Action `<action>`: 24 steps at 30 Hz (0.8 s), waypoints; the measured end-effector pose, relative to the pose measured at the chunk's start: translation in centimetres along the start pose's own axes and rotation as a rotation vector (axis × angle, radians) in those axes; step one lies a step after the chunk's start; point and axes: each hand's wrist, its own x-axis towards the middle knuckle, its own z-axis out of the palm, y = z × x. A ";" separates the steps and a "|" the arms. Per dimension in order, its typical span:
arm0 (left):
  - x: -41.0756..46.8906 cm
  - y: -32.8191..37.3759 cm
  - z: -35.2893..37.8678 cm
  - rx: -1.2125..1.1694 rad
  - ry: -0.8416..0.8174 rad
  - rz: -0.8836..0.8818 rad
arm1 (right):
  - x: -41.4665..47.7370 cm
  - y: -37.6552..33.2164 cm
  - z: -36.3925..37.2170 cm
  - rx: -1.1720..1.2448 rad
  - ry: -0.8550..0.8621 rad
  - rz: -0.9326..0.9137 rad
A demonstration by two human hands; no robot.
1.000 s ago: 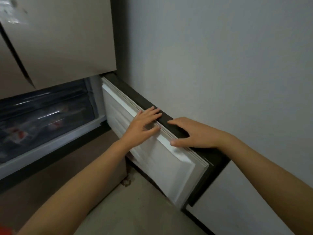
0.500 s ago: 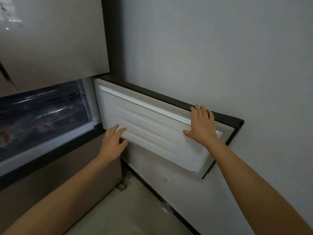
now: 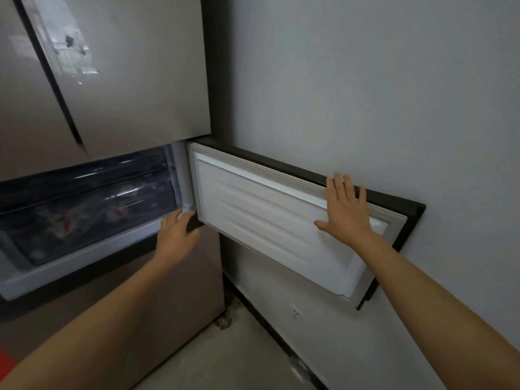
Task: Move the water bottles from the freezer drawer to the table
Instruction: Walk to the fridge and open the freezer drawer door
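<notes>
freezer door (image 3: 281, 229) swung wider, left hand (image 3: 176, 235) moved to its hinge corner, right hand (image 3: 347, 209) now flat

upper fridge door (image 3: 126, 80): satin metal-look skin, soft sheen. inner liner (image 3: 267, 220) of the open door: smooth white ribbed plastic. freezer drawer (image 3: 84, 198): clear glossy plastic. wall (image 3: 365, 80): matt paint. floor (image 3: 225, 361): rough, dull.

Nothing legible: the pale patch (image 3: 70, 43) on the fridge door (image 3: 140, 80) (sticker or reflection) is blurred.

I saw the drawer (image 3: 84, 209) pushed in, level, its clear front dark and glossy. Behind it lay blurred red-and-white contents (image 3: 67, 223); I couldn't make out bottles.
</notes>
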 end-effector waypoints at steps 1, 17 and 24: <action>0.0 -0.1 -0.5 0.003 0.012 -0.013 | -0.1 -0.7 -0.1 0.017 0.021 -0.028; -7.8 -11.0 -6.0 -0.015 0.116 -0.414 | 0.9 -17.2 3.6 0.503 -0.227 -0.383; -13.1 -18.3 -7.1 -0.019 0.132 -0.696 | 1.7 -26.2 6.1 0.711 -0.402 -0.439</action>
